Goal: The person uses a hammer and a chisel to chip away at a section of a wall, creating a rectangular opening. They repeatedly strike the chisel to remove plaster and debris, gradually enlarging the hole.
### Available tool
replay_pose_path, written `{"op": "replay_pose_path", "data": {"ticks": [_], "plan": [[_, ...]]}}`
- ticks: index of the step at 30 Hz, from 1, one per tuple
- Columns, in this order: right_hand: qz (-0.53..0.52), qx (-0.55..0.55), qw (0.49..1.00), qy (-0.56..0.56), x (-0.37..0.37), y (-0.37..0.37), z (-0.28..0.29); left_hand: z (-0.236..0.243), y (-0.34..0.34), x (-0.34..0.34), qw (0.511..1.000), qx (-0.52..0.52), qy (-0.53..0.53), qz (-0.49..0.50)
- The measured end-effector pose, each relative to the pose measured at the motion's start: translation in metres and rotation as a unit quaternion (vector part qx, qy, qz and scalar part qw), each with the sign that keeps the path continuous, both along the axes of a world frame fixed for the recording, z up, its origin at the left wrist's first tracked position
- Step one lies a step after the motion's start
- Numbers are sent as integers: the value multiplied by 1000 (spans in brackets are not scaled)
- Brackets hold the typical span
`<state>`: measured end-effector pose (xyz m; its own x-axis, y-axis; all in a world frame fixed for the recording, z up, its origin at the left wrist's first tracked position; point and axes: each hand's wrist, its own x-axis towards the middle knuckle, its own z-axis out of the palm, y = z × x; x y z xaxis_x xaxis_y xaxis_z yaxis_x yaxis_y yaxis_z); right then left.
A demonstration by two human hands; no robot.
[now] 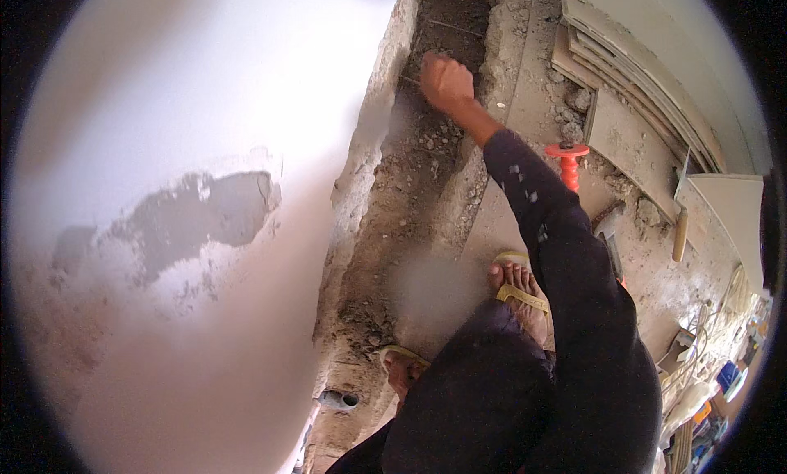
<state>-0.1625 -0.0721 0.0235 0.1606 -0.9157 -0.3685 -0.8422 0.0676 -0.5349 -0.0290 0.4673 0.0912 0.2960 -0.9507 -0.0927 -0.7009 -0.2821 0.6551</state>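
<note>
My right hand (447,82) is curled into a fist over a dug-out trench (402,187) that runs along the foot of a white wall (238,80). What the fingers hold, if anything, is hidden. Close by the fist, a thin rod or wire (410,80) crosses the trench; whether the hand touches it I cannot tell. Rubble and loose soil line the trench. Out of sight is my left hand.
An orange chisel grip with a round guard (568,166) stands right of my arm. Farther right lie a wooden-handled tool (680,232) and stacked boards (635,72). A grey pipe end (340,400) pokes up by the wall. My sandalled foot (525,302) is beside the trench.
</note>
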Motion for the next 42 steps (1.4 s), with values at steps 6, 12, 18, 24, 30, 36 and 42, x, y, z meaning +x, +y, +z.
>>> {"op": "replay_pose_path", "data": {"ticks": [6, 12, 18, 24, 30, 36, 42], "plan": [[152, -229, 953, 129, -22, -72, -101, -4, -6, -11, 1000, -6, 13, 10], [209, -69, 965, 144, -3, -49, -34, -3, -9, -10, 1000, -1, -7, 25], [66, -101, 992, 42, -8, -44, -80, -2, -14, -12, 1000, -7, 2, 8], [139, -48, 987, 66, 7, 5, -3, 3, -11, -9, 1000, -11, -1, 8], [274, -267, 905, 185, 17, 76, -61, 4, -6, -8, 1000, -10, 12, -10], [154, -217, 963, 49, 24, 46, -86, 3, -1, -4, 1000, -14, 13, -10], [233, -71, 957, 155, 17, 79, -44, 3, 0, -3, 999, -19, 21, -17]]}}
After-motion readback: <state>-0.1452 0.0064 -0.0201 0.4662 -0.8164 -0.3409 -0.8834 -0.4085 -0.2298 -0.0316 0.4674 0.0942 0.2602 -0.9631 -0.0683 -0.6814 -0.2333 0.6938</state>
